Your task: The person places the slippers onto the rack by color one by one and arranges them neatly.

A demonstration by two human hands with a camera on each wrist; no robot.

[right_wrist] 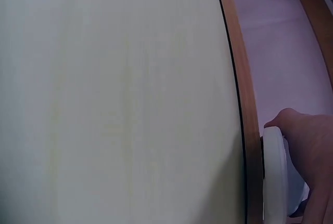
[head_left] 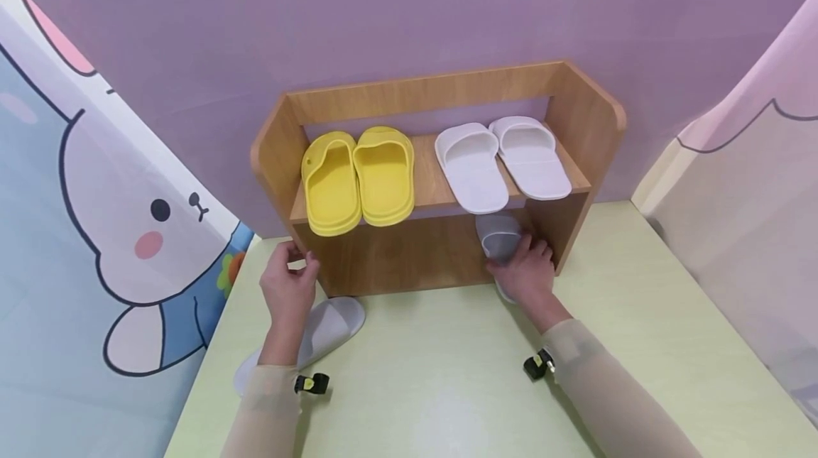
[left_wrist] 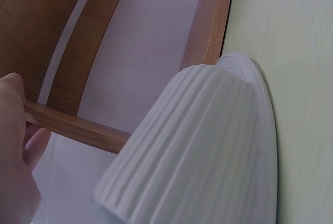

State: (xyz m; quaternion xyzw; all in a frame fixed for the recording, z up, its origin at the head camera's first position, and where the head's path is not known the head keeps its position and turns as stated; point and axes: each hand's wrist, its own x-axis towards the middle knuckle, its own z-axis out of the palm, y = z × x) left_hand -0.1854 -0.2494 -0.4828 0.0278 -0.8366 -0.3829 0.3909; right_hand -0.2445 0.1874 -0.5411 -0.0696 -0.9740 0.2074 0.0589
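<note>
A small wooden shoe rack [head_left: 399, 248] stands on the table. My left hand [head_left: 290, 286] pinches the front edge of its left side panel, with the thumb and fingers on either side in the left wrist view. Beneath that forearm lies a light grey slipper [head_left: 334, 325], its ribbed upper [left_wrist: 192, 146] large in the left wrist view. On the lower shelf, at the right end, my right hand [head_left: 527, 275] grips another grey slipper [head_left: 500, 234] by its sides. Its pale sole edge [right_wrist: 274, 172] shows in the right wrist view; the hand hides part of it.
Two yellow clogs [head_left: 387, 184] sit on the upper shelf at left. Two white slippers [head_left: 481, 184] are at its right, toes to the back. A purple cloth [head_left: 409, 11] hangs behind the rack, and a rabbit-print cloth [head_left: 121, 216] borders the pale table [head_left: 434, 373] at left.
</note>
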